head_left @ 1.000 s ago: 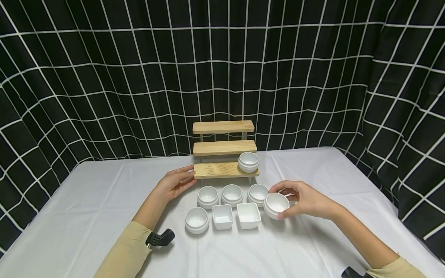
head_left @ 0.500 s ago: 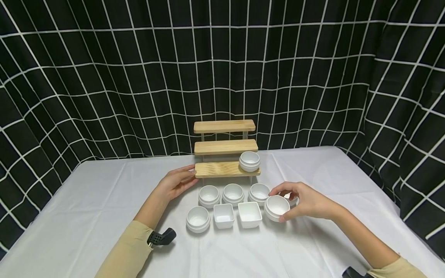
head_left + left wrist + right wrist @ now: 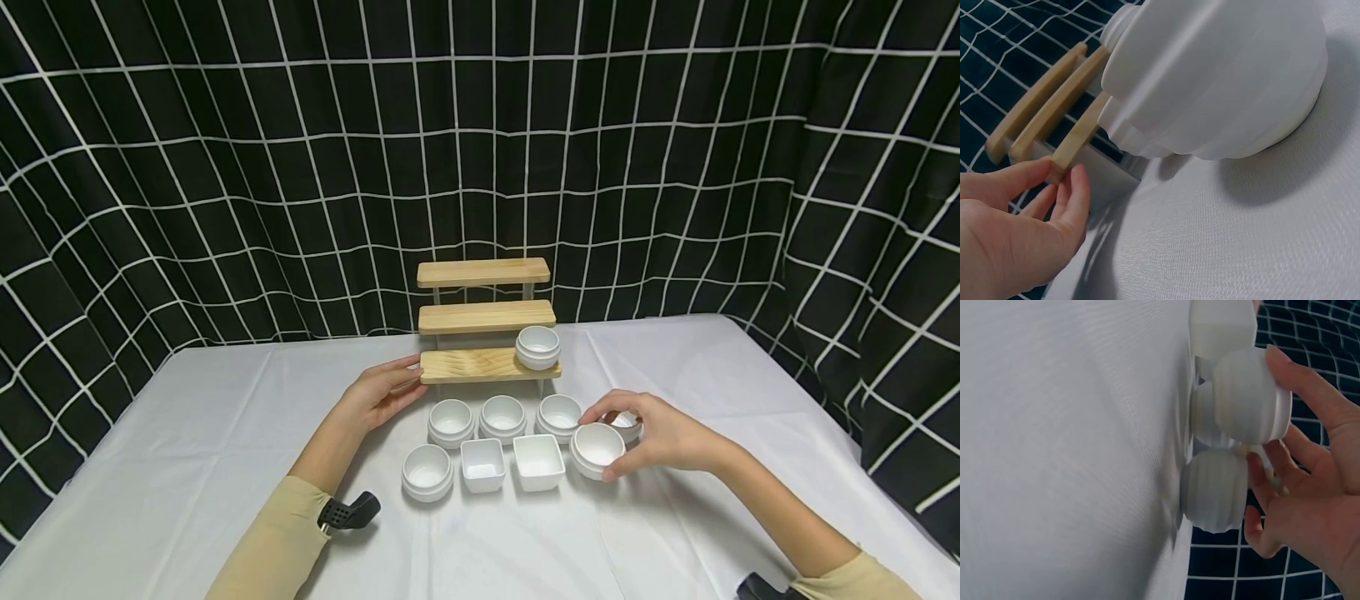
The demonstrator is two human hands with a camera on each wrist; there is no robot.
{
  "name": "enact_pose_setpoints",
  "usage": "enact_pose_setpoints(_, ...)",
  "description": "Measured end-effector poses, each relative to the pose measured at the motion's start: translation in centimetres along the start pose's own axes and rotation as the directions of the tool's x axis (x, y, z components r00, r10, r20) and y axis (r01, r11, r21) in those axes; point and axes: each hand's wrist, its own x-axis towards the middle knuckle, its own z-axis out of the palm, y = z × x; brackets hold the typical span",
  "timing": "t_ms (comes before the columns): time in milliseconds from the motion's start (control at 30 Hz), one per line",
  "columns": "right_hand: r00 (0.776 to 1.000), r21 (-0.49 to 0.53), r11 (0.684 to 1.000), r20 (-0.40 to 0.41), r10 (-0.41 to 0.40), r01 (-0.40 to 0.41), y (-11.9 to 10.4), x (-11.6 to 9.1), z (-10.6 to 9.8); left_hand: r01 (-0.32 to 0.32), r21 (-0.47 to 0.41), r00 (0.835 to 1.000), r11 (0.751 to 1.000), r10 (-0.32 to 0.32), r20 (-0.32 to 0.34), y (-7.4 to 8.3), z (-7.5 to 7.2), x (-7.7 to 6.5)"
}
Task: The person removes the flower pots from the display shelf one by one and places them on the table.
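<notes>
My right hand (image 3: 663, 429) grips a small round white bowl (image 3: 597, 448) between thumb and fingers, at the right end of the front row. In the right wrist view this bowl (image 3: 1249, 394) hangs a little off the cloth, with another round bowl (image 3: 1215, 490) standing below the fingers. My left hand (image 3: 380, 393) pinches the left end of the lowest board of a three-tier wooden stand (image 3: 472, 367). Thumb and fingers lie on both faces of that board (image 3: 1075, 140) in the left wrist view. One round bowl (image 3: 537, 347) sits on its right end.
Before the stand are several round bowls (image 3: 451, 423) in a row. Nearer stand a round bowl (image 3: 427, 472) and two square bowls, one smaller (image 3: 483, 465), one larger (image 3: 538, 462). A white cloth (image 3: 225, 433) covers the table; a black grid curtain (image 3: 480, 150) hangs behind.
The right hand and its bowl have shifted very slightly toward me, showing more of the round bowl behind them. The left hand keeps its hold on the stand.
</notes>
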Motion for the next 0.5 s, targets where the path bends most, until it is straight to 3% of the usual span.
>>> enact_pose_setpoints(500, 1.0, -0.057, 0.998, 0.029, -0.001, 0.002, 0.24, 0.09, 0.41, -0.003, -0.003, 1.0, 1.0, 0.003, 0.007, -0.03, -0.07, -0.01)
